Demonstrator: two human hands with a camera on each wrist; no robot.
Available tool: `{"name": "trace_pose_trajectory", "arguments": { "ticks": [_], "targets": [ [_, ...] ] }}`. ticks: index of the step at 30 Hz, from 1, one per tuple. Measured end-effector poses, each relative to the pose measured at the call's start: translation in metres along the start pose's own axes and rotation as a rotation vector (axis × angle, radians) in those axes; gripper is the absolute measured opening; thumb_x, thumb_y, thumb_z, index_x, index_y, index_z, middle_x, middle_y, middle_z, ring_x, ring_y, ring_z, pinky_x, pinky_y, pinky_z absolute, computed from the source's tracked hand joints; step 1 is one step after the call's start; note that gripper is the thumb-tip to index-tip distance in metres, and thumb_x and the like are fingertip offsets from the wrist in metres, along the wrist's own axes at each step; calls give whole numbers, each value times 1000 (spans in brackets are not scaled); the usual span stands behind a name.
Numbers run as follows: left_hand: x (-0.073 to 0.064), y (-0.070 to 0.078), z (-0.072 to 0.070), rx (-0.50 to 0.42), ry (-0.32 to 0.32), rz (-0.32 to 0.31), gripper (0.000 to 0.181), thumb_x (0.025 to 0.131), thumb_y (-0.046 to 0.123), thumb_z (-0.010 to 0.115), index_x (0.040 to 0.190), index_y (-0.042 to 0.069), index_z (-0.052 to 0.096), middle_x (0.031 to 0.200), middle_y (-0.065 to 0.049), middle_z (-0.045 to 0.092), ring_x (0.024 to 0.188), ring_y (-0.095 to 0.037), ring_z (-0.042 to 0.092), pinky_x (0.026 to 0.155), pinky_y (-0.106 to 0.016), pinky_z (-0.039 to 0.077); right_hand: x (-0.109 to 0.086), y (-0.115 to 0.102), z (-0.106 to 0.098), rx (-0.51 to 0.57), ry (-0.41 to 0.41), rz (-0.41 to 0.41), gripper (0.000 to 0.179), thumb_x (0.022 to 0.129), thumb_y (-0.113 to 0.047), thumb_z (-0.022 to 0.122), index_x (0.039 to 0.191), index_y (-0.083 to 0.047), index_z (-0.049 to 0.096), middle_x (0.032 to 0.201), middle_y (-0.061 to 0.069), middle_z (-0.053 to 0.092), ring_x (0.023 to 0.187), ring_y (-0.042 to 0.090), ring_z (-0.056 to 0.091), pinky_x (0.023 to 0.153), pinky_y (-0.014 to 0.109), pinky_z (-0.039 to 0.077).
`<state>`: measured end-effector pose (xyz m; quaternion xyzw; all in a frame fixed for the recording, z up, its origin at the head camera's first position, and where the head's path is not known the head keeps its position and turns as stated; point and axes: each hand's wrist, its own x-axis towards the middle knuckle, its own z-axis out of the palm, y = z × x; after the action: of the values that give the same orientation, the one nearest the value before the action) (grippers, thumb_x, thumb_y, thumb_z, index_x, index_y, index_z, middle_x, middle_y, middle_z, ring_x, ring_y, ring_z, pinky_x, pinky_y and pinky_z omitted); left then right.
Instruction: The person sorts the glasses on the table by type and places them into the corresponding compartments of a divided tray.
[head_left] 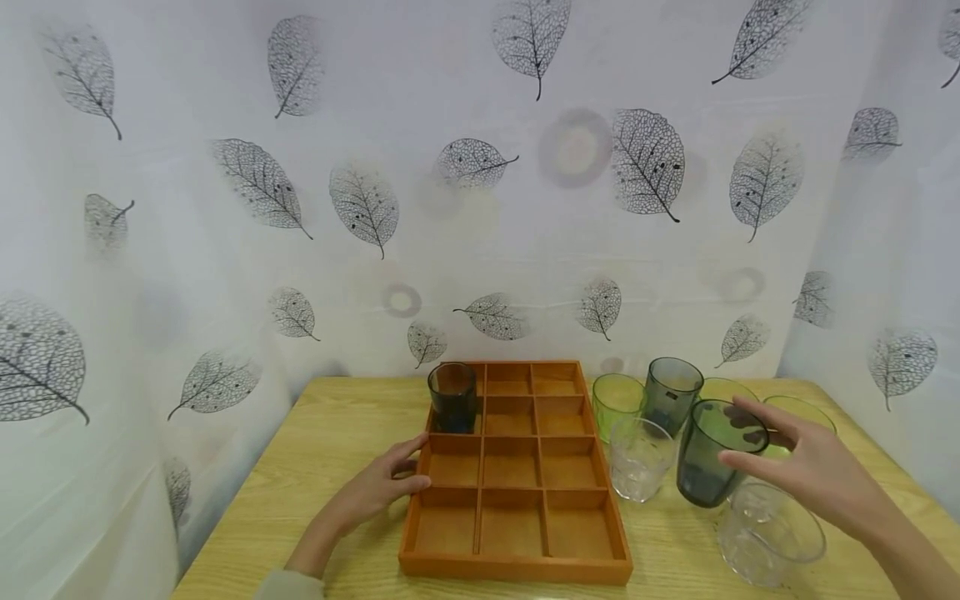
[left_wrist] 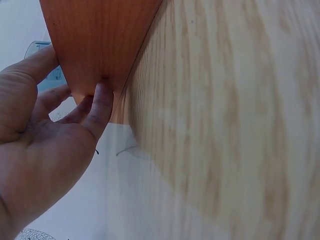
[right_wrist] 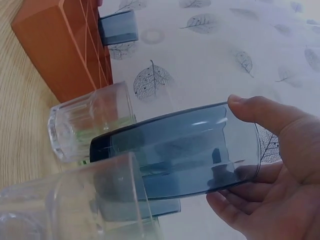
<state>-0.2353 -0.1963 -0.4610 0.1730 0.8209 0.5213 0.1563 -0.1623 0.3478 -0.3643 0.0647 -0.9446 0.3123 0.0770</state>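
Note:
My right hand [head_left: 813, 467] holds a smoky grey drinking glass [head_left: 708, 454] by its rim, thumb on one side and fingers on the other. The glass is tilted, with other glasses close around it. In the right wrist view its grey wall [right_wrist: 175, 155] spans the middle, base pointing away from the hand. My left hand [head_left: 375, 487] rests against the left side of an orange-brown wooden compartment tray [head_left: 517, 571]; in the left wrist view its fingertips [left_wrist: 103, 92] press the outer wall. Another dark grey glass [head_left: 453, 400] stands in the tray's back-left part.
Right of the tray stand a clear glass [head_left: 641, 462], a green glass [head_left: 617, 404] and another grey glass [head_left: 671, 392]. More green glasses [head_left: 802, 408] are behind my right hand, and a clear glass [head_left: 768, 533] is in front. A leaf-printed curtain [head_left: 487, 233] borders the wooden table [head_left: 300, 450].

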Motion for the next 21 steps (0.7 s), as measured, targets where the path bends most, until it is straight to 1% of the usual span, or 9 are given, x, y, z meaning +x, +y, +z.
{"name": "trace_pose_trajectory", "arguments": {
  "ticks": [2, 3, 6, 7, 10, 14, 16, 18, 21],
  "targets": [
    [0, 0, 0, 2, -1, -3, 72, 104, 25, 65, 164, 11, 29, 166, -23, 24, 142, -48, 39, 111, -59, 40, -2, -1, 0, 9, 12, -10, 79, 91, -31, 82, 156, -5, 46, 133, 11, 64, 96, -12, 52, 67, 25, 48],
    [0, 0, 0, 2, -2, -4, 72, 104, 26, 65, 164, 11, 29, 167, -22, 24, 142, -48, 39, 111, -59, 41, -3, -2, 0, 12, 13, -14, 79, 90, -30, 83, 156, -5, 46, 133, 9, 64, 97, -12, 52, 67, 24, 47],
    [0, 0, 0, 6, -3, -6, 72, 104, 26, 65, 164, 12, 29, 167, -22, 24, 142, -48, 39, 111, -59, 41, -6, -6, 0, 6, 21, -23, 79, 89, -30, 84, 155, -8, 47, 134, 8, 64, 105, -2, 57, 71, 20, 47],
    [0, 0, 0, 8, -2, -5, 72, 104, 26, 65, 164, 12, 29, 167, -22, 24, 142, -48, 40, 111, -59, 41, -8, -8, 0, 5, 18, -28, 78, 89, -30, 84, 155, -9, 48, 136, 13, 63, 108, 4, 60, 73, 19, 47],
    [0, 0, 0, 14, -1, -1, 72, 104, 26, 65, 164, 12, 29, 167, -22, 24, 142, -48, 40, 111, -59, 41, -13, -13, 1, -1, 20, -47, 78, 87, -29, 85, 154, -11, 50, 137, 14, 63, 112, 5, 60, 77, 14, 45],
    [0, 1, 0, 16, 1, -3, 72, 104, 26, 65, 164, 12, 29, 167, -22, 24, 142, -48, 40, 111, -59, 41, -18, -18, 4, 6, 41, -88, 76, 84, -25, 88, 151, -13, 54, 130, -2, 68, 104, -11, 55, 78, 10, 44],
    [0, 1, 0, 14, 1, -6, 72, 104, 27, 65, 164, 12, 29, 167, -22, 24, 142, -48, 40, 111, -59, 41, -21, -20, 7, 16, 45, -96, 75, 83, -24, 89, 150, -16, 55, 129, -6, 67, 104, -13, 54, 78, 9, 43],
    [0, 1, 0, 13, 1, -8, 72, 104, 27, 65, 164, 11, 29, 166, -23, 24, 142, -48, 40, 110, -59, 41, -24, -24, 10, 31, 44, -109, 75, 83, -23, 89, 150, -17, 56, 131, -4, 67, 105, -12, 54, 80, 7, 42],
    [0, 1, 0, 10, 1, -9, 73, 104, 26, 65, 164, 11, 28, 167, -23, 24, 142, -48, 40, 110, -59, 41, -26, -31, 16, 43, 34, -131, 76, 82, -23, 89, 150, -17, 56, 135, 6, 65, 107, -10, 55, 84, 8, 43]
  ]
}}
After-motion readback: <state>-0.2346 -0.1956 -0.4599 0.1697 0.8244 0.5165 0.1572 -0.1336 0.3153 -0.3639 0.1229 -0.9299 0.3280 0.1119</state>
